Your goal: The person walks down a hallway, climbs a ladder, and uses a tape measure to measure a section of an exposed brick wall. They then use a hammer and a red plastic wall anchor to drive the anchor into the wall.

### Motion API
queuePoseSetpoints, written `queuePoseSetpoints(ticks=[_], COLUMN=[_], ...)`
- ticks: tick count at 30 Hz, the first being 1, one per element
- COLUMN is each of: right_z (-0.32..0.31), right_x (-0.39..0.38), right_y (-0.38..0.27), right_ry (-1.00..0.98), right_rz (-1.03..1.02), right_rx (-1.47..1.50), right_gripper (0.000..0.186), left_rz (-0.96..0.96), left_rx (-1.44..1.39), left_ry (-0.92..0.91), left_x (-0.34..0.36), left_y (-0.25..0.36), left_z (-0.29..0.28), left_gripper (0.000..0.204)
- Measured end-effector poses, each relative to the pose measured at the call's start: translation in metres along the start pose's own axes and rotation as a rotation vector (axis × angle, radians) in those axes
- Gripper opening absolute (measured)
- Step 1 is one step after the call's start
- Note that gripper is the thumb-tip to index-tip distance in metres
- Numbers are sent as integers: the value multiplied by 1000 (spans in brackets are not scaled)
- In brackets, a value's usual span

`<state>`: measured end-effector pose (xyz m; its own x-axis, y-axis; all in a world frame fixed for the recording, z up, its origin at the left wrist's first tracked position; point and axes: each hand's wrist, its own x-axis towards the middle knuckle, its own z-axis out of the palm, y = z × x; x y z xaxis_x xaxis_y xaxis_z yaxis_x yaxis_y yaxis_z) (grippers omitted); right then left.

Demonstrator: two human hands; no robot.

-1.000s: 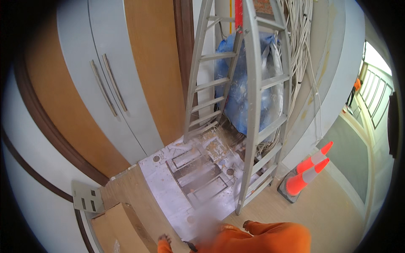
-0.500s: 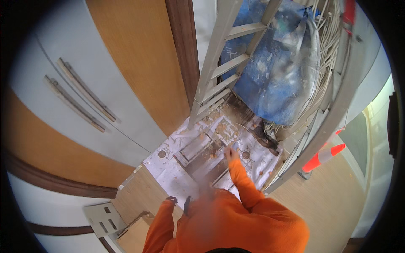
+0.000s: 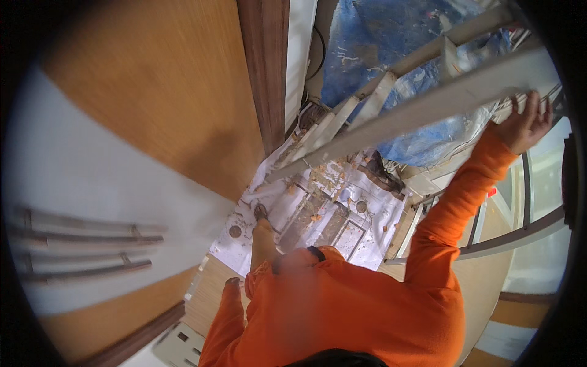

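Ladder point(image 3: 428, 110), one: tilted across your view, foot on white sheet point(image 3: 235, 257); could skid on loose debris point(image 3: 324, 177) if pushed. Your right hand point(image 3: 524, 125): fingers spread at its upper rail, unclosed. Your left hand point(image 3: 233, 281): low, grip indeterminable.

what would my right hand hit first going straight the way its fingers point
Your right hand would probably meet the ladder's grey side rail first; it appears right at the edge, though depth is unclear.
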<state>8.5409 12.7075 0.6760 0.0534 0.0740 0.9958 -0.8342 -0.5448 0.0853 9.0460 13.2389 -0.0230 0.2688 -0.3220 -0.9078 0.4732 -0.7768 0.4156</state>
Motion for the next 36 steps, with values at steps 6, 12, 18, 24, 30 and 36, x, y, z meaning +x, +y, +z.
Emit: queuePoseSetpoints(ticks=[6, 12, 18, 24, 30, 36], right_z=[22, 36, 22, 25, 44, 46], right_x=[82, 110, 106, 111, 105, 84], right_y=[-21, -66, -36, -49, -83, -72], right_ry=[60, 30, 75, 112, 132, 193], right_rz=[671, 1021, 1091, 895, 951, 865], right_rx=[455, 349, 302, 166, 77, -125], right_gripper=[44, 44, 39, 33, 36, 48], left_rz=[132, 305, 778, 1322, 1270, 1545], left_rx=[85, 553, 348, 387, 346, 444], left_ry=[-89, -118, -504, -491, -1043, -1447], left_x=[84, 155, 134, 39, -106, -294], left_y=[188, 389, 548, 695, 799, 826], left_z=[6, 98, 199, 330, 502, 701], left_gripper=[33, 39, 22, 17, 24, 25])
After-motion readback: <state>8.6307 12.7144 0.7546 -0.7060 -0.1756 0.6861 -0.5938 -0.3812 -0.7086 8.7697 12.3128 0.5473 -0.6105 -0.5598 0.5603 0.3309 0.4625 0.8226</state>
